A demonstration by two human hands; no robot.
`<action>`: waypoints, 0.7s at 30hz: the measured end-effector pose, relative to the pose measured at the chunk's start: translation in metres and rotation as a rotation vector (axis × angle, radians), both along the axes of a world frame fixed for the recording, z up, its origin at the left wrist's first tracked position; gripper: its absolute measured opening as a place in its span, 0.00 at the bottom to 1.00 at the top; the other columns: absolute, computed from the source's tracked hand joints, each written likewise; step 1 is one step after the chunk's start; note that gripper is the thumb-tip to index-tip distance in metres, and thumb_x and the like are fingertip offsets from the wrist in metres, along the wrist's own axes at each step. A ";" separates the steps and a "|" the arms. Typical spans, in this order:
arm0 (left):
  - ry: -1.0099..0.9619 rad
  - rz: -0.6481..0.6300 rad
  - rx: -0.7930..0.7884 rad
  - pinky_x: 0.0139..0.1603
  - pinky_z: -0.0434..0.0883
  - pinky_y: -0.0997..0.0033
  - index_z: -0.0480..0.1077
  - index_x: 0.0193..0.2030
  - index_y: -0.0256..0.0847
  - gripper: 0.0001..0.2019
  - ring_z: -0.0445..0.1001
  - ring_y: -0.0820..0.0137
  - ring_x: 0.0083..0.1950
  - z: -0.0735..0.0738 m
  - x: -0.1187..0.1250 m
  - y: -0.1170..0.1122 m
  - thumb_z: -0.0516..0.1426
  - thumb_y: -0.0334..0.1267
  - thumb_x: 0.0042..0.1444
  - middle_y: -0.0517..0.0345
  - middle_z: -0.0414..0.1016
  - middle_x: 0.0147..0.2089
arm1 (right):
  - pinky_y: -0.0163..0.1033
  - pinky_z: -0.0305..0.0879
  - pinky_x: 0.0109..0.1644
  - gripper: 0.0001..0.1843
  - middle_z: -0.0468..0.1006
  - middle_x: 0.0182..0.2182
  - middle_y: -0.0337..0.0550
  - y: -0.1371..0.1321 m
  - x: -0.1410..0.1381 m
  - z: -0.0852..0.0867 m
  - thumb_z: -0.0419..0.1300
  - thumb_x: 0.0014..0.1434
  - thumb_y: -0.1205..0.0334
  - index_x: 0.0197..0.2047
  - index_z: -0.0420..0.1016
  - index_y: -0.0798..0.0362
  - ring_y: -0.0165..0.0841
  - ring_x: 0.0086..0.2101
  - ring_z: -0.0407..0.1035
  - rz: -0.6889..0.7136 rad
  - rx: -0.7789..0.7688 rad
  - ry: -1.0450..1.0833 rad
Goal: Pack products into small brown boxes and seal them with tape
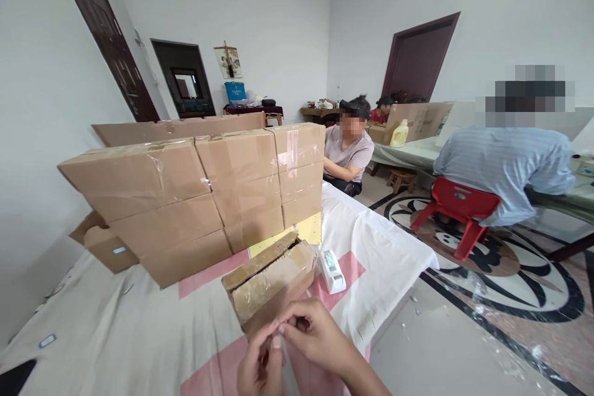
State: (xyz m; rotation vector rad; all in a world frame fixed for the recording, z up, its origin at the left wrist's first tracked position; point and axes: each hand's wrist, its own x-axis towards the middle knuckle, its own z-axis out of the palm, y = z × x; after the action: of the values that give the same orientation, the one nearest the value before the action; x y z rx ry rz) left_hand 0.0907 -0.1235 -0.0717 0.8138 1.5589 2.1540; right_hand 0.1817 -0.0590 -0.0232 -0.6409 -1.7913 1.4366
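Note:
My left hand [260, 362] and my right hand [315, 337] meet at the bottom of the view, fingertips pinched together on a strip of clear tape [284, 362] that runs down from the pinch. Just beyond them lies a small cardboard box [271, 281] wrapped in glossy tape, tilted on the table. A white tape dispenser [333, 271] rests right of that box. Behind it stands a stack of taped cardboard boxes [195, 198].
The table's white and pink cloth [385, 253] ends at an edge on the right. A person in a pale shirt [348, 151] sits past the stack. Another person sits on a red chair [457, 210] at a second table. Tape scraps litter the floor.

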 end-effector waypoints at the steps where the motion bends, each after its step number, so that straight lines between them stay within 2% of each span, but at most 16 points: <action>1: -0.013 0.007 -0.001 0.36 0.79 0.71 0.79 0.38 0.42 0.20 0.82 0.63 0.38 0.001 0.002 0.001 0.64 0.58 0.53 0.52 0.84 0.38 | 0.33 0.53 0.29 0.07 0.70 0.22 0.34 -0.002 -0.001 -0.002 0.64 0.61 0.60 0.33 0.79 0.54 0.26 0.24 0.59 -0.014 -0.008 0.004; 3: -0.036 0.001 -0.017 0.33 0.78 0.72 0.77 0.40 0.41 0.21 0.81 0.64 0.35 0.005 0.003 0.001 0.64 0.58 0.52 0.53 0.83 0.35 | 0.33 0.52 0.28 0.10 0.69 0.22 0.34 -0.004 -0.003 -0.007 0.63 0.62 0.58 0.32 0.77 0.54 0.26 0.24 0.58 -0.038 -0.023 -0.005; 5: -0.025 -0.002 -0.039 0.23 0.71 0.75 0.75 0.47 0.41 0.25 0.74 0.69 0.24 0.012 -0.008 -0.001 0.65 0.59 0.51 0.62 0.75 0.24 | 0.33 0.51 0.28 0.13 0.67 0.22 0.34 -0.005 -0.002 -0.011 0.63 0.62 0.55 0.30 0.74 0.54 0.26 0.24 0.58 -0.083 -0.032 -0.015; 7: 0.092 0.080 -0.059 0.17 0.63 0.75 0.73 0.50 0.42 0.27 0.63 0.72 0.17 0.025 -0.032 -0.004 0.65 0.59 0.51 0.70 0.63 0.16 | 0.33 0.51 0.28 0.16 0.65 0.22 0.34 -0.004 0.001 -0.013 0.62 0.62 0.51 0.29 0.72 0.54 0.26 0.25 0.57 -0.141 -0.052 -0.013; 8: 0.211 0.154 -0.072 0.17 0.62 0.74 0.74 0.49 0.43 0.25 0.62 0.72 0.17 0.034 -0.048 -0.006 0.63 0.59 0.52 0.70 0.62 0.16 | 0.34 0.51 0.29 0.18 0.64 0.22 0.34 -0.002 0.004 -0.012 0.62 0.63 0.49 0.29 0.71 0.54 0.27 0.25 0.56 -0.172 -0.065 -0.010; 10: 0.580 0.291 -0.108 0.23 0.68 0.68 0.75 0.43 0.44 0.18 0.68 0.68 0.21 0.052 -0.082 -0.005 0.61 0.55 0.56 0.65 0.68 0.19 | 0.35 0.50 0.29 0.20 0.61 0.21 0.33 0.003 0.012 -0.008 0.61 0.63 0.46 0.29 0.71 0.54 0.27 0.24 0.54 -0.227 -0.092 -0.010; 11: 0.800 0.302 -0.150 0.30 0.71 0.64 0.76 0.43 0.44 0.16 0.73 0.64 0.26 0.061 -0.097 -0.003 0.59 0.53 0.58 0.61 0.75 0.25 | 0.35 0.49 0.29 0.21 0.59 0.20 0.32 0.007 0.016 -0.004 0.61 0.63 0.45 0.29 0.71 0.54 0.27 0.24 0.53 -0.239 -0.098 -0.013; 13: 1.205 0.191 -0.251 0.44 0.74 0.56 0.75 0.51 0.44 0.19 0.80 0.56 0.44 0.070 -0.118 0.007 0.55 0.52 0.61 0.52 0.83 0.44 | 0.35 0.48 0.29 0.22 0.57 0.20 0.32 0.015 0.023 0.003 0.60 0.63 0.43 0.29 0.71 0.54 0.27 0.24 0.51 -0.251 -0.096 -0.014; 15: 1.465 0.016 -0.359 0.56 0.70 0.48 0.68 0.64 0.45 0.27 0.73 0.50 0.62 0.067 -0.126 0.019 0.53 0.53 0.62 0.50 0.75 0.64 | 0.36 0.48 0.29 0.22 0.58 0.21 0.33 0.023 0.029 0.010 0.60 0.64 0.43 0.30 0.71 0.54 0.27 0.24 0.51 -0.240 -0.077 -0.016; 16: 1.530 -0.055 -0.414 0.61 0.68 0.45 0.64 0.69 0.46 0.29 0.68 0.50 0.68 0.061 -0.126 0.023 0.52 0.53 0.62 0.51 0.69 0.69 | 0.36 0.49 0.30 0.22 0.60 0.23 0.34 0.027 0.030 0.012 0.60 0.64 0.43 0.30 0.71 0.54 0.27 0.25 0.53 -0.235 -0.062 -0.018; 18: 1.576 -0.149 -0.528 0.66 0.63 0.42 0.60 0.72 0.48 0.30 0.61 0.51 0.73 0.045 -0.124 0.029 0.51 0.50 0.63 0.54 0.61 0.74 | 0.37 0.52 0.33 0.21 0.66 0.26 0.37 0.033 0.031 0.015 0.59 0.65 0.45 0.30 0.72 0.54 0.29 0.28 0.57 -0.235 -0.036 -0.029; 21: 1.565 -0.198 -0.662 0.67 0.64 0.42 0.59 0.72 0.47 0.28 0.58 0.53 0.75 0.025 -0.123 0.029 0.48 0.44 0.65 0.56 0.57 0.75 | 0.37 0.53 0.34 0.19 0.69 0.27 0.39 0.041 0.028 0.019 0.60 0.64 0.47 0.30 0.74 0.53 0.31 0.29 0.60 -0.250 -0.009 -0.075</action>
State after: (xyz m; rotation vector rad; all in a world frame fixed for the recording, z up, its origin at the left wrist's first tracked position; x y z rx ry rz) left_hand -0.0324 -0.0941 -0.0469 2.4080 2.3151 0.4215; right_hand 0.2093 -0.0177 -0.0038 -0.9002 -1.6938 1.2672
